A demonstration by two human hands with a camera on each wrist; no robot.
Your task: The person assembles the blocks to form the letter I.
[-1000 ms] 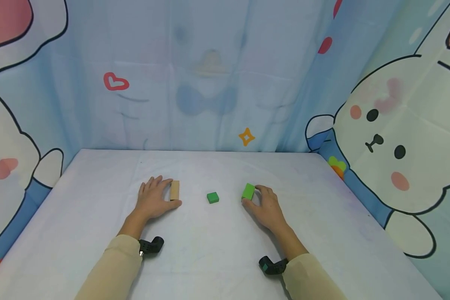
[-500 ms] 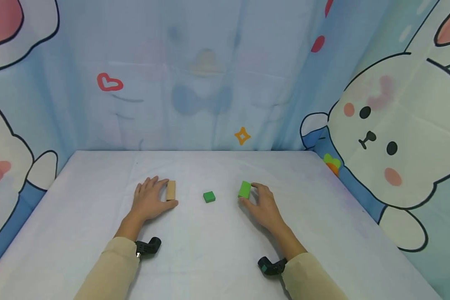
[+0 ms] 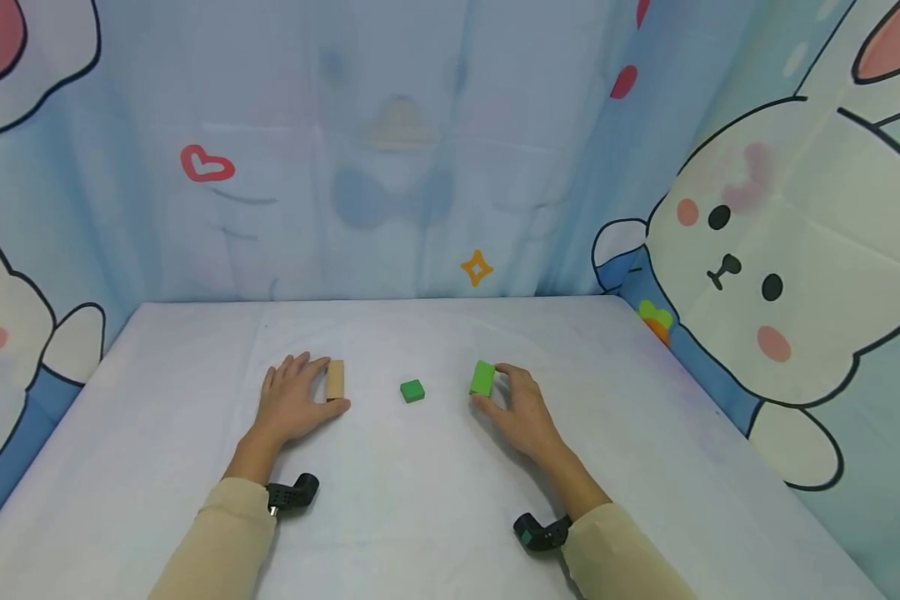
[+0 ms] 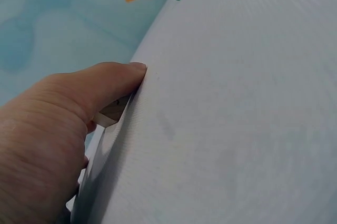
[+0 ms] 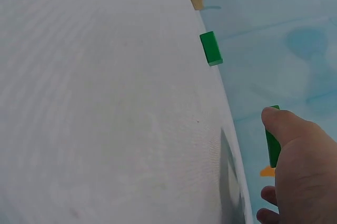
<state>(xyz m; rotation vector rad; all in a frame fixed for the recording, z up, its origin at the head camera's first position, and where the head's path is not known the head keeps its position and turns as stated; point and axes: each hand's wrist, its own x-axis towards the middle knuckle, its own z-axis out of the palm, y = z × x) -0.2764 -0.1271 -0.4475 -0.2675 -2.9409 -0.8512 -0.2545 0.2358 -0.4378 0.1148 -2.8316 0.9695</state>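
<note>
A plain wooden block (image 3: 335, 380) lies on the table between the thumb and forefinger of my left hand (image 3: 288, 404), the thumb at its near end, the forefinger at its far end. In the left wrist view the thumb (image 4: 113, 81) hides most of that block (image 4: 113, 110). My right hand (image 3: 521, 417) pinches a bright green block (image 3: 483, 378) by its ends, thumb near and forefinger far. The right wrist view shows this green block (image 5: 273, 145) raised off the table. Between the hands, a smaller-looking green block (image 3: 412, 391) rests on the table.
A white cloth covers the table (image 3: 390, 500). Behind it hangs a blue curtain (image 3: 270, 225) with cartoon rabbits. Each wrist wears a black camera, one on the left (image 3: 294, 493) and one on the right (image 3: 542, 532).
The whole head view has shifted slightly, so the scene sits further left. Both hands keep the same positions at their blocks, and the middle green block stays put on the table.
</note>
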